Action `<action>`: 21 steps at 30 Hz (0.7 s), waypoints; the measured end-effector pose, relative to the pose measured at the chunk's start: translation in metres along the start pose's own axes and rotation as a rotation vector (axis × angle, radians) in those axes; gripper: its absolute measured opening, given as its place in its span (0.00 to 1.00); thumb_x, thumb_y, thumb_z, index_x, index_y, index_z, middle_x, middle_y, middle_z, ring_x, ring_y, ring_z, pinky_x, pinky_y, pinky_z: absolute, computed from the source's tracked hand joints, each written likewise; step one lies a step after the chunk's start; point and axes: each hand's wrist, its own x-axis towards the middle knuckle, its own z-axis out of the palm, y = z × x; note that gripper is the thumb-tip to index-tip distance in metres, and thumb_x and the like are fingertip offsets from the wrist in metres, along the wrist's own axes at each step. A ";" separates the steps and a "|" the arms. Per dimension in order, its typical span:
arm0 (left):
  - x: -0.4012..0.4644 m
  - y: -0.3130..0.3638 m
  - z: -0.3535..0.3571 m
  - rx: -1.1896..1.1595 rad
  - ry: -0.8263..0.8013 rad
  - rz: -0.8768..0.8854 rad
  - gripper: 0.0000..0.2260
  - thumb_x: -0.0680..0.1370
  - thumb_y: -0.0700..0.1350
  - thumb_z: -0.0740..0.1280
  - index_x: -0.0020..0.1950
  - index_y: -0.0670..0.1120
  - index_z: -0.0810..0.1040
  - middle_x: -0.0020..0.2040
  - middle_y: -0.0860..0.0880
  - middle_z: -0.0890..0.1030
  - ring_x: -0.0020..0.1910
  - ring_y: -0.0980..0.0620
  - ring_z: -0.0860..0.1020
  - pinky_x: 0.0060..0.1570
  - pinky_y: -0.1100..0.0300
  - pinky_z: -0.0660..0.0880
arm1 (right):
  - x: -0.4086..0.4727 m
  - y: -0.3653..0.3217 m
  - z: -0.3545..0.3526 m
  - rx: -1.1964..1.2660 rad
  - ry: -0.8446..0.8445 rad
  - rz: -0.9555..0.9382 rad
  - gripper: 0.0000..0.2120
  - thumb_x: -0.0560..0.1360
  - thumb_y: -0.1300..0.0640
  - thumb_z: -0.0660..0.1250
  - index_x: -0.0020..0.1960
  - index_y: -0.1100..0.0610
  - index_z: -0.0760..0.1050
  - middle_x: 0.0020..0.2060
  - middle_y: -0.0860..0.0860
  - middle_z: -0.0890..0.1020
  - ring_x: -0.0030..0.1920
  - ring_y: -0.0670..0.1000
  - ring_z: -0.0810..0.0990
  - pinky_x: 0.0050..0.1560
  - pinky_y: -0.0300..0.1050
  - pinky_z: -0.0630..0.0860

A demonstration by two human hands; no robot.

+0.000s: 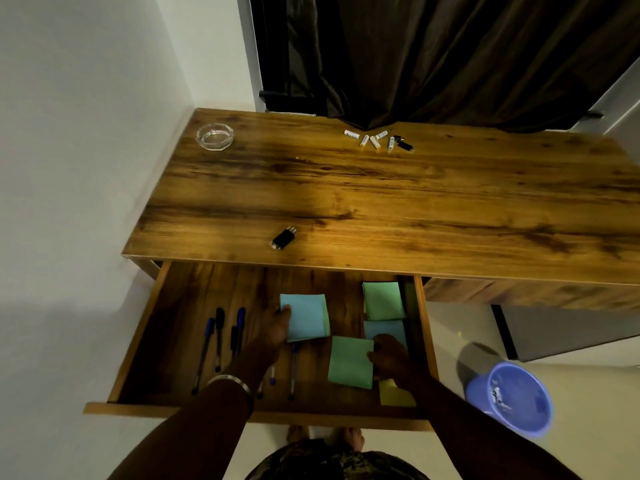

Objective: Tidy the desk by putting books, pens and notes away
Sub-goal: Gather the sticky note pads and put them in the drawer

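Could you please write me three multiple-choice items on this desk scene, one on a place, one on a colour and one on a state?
1. Where do the pens lie?
A. in the bin
B. in the left part of the open drawer
C. beside the ashtray

2. What colour is the note pad that the left hand holds?
A. light blue
B. red
C. white

3. What state is the right hand in?
A. flat on the desk top
B. hanging idle
C. gripping a green note pad

Answers:
1 B: the pens lie on the drawer floor, left of the note pads.
2 A: the light blue note pad sits under that hand's thumb.
3 C: its fingers curl round the pad's right edge.
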 end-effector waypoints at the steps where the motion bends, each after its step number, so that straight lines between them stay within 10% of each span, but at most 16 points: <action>1: -0.001 -0.001 0.001 -0.003 -0.008 -0.004 0.20 0.82 0.45 0.60 0.72 0.41 0.64 0.69 0.40 0.70 0.66 0.39 0.71 0.62 0.47 0.71 | 0.002 0.001 0.002 -0.073 -0.012 -0.023 0.13 0.77 0.65 0.63 0.60 0.66 0.73 0.57 0.63 0.76 0.55 0.59 0.77 0.53 0.56 0.78; 21: -0.001 -0.001 0.007 0.109 -0.151 -0.020 0.16 0.81 0.42 0.61 0.68 0.40 0.70 0.64 0.41 0.73 0.59 0.42 0.74 0.57 0.46 0.74 | 0.004 -0.023 -0.010 -0.567 0.041 -0.172 0.08 0.76 0.55 0.68 0.49 0.59 0.81 0.46 0.55 0.84 0.47 0.53 0.84 0.49 0.48 0.81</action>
